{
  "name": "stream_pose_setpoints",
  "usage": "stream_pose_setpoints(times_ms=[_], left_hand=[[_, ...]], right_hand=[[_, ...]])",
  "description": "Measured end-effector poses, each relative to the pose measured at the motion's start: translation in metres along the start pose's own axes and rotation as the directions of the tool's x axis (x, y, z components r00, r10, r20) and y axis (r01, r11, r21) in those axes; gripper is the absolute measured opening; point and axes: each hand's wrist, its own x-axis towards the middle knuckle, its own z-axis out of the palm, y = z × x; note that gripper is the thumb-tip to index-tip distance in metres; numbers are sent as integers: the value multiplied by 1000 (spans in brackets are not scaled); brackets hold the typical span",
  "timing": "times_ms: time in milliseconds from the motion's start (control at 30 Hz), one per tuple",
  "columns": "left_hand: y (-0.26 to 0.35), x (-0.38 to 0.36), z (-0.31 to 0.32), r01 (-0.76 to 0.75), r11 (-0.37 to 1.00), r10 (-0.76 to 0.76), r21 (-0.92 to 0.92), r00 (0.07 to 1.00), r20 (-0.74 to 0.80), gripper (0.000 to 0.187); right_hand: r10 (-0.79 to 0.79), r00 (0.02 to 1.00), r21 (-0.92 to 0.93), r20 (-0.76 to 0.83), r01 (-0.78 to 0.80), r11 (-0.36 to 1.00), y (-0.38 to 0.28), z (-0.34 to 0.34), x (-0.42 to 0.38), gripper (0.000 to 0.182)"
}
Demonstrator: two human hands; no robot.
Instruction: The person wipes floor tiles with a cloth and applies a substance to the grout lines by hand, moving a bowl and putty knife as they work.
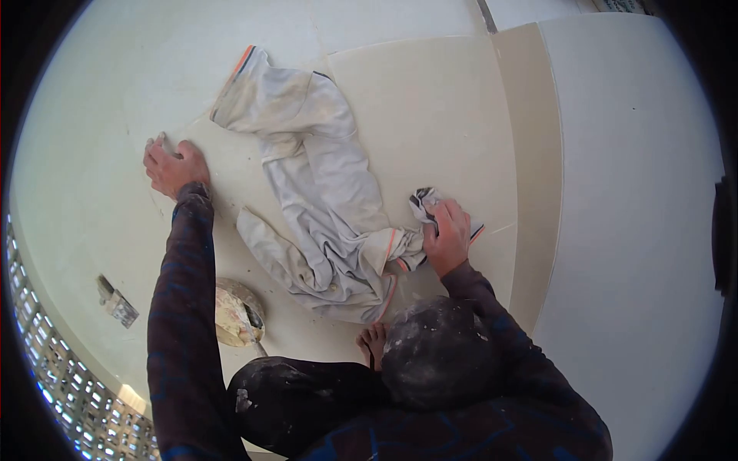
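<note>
A dirty white shirt (323, 177) with orange and dark striped trim lies crumpled and spread over the pale floor. At its lower right, my right hand (449, 234) is closed around a bunched end of the shirt, and some cloth pokes out past the fingers. My left hand (178, 167) leans on the floor to the left of the shirt, apart from it. Its fingers are bent, with a gap between thumb and fingers, and nothing shows in them. White dust coats some of the fingertips.
A round bucket (254, 302) with pale paste inside and a handle sticking out stands by my left forearm. Farther left lies a paste-smeared scraper (118, 302). My bare foot (373, 342) is just below the shirt. A perforated block screen (69, 376) borders the lower left; a white wall (630, 177) rises right.
</note>
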Motion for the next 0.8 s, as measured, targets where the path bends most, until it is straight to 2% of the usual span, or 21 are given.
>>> stream_pose_setpoints(times_ms=[67, 133, 200, 267, 367, 433, 467, 533, 600, 633, 667, 700, 733, 800], left_hand=[[5, -1, -3, -1, 1000, 1, -13, 1000, -19, 51], [3, -1, 0, 16, 1000, -16, -27, 1000, -19, 51], [5, 6, 1, 2, 999, -3, -41, 1000, -20, 51], [2, 1, 1, 25, 1000, -25, 3, 1000, -6, 51], [0, 2, 2, -11, 1000, 11, -24, 999, -31, 50], [-3, 7, 5, 9, 999, -10, -51, 1000, -21, 51], [-3, 5, 4, 17, 998, -16, -60, 1000, 8, 51], [-4, 6, 0, 7, 995, -8, -97, 1000, -15, 48], [-31, 18, 11, -103, 913, 112, -394, 994, -1, 40], [-46, 36, 19, -113, 906, 111, -409, 993, -27, 40], [-71, 51, 26, 44, 742, 96, -669, 981, 171, 40], [-89, 54, 25, 245, 521, 142, -818, 920, 366, 39], [-87, 38, 1, 239, 539, 145, -808, 918, 369, 39], [-48, -9, -73, 165, 751, 91, -639, 933, 348, 30]], right_hand=[[37, 999, -15, -9, -38, 999, -10, 2, 42, 33], [-18, 995, 60, -102, 25, 998, -15, 8, 75, 35], [-47, 994, 62, -97, 53, 997, -14, 3, 37, 33], [-44, 999, 37, 7, 43, 998, -5, 5, -27, 29], [-13, 1000, 3, -1, 13, 1000, -8, -3, 23, 28], [-2, 987, 55, -161, 11, 998, -13, 9, 77, 31], [4, 985, 53, -174, 5, 999, -18, 14, 67, 31], [-119, 988, 45, -100, 124, 991, -30, 22, 35, 30], [-257, 966, 92, 5, 256, 962, -33, 36, -46, 27], [-273, 962, 82, -20, 274, 958, -25, 29, -48, 27], [-284, 959, 66, 10, 282, 957, -15, 21, -58, 27], [-287, 957, 61, 48, 284, 957, -9, 17, -70, 27], [-254, 967, 35, 5, 254, 967, -6, 12, -63, 27], [-136, 984, -10, -113, 136, 991, 0, 15, -13, 26]])
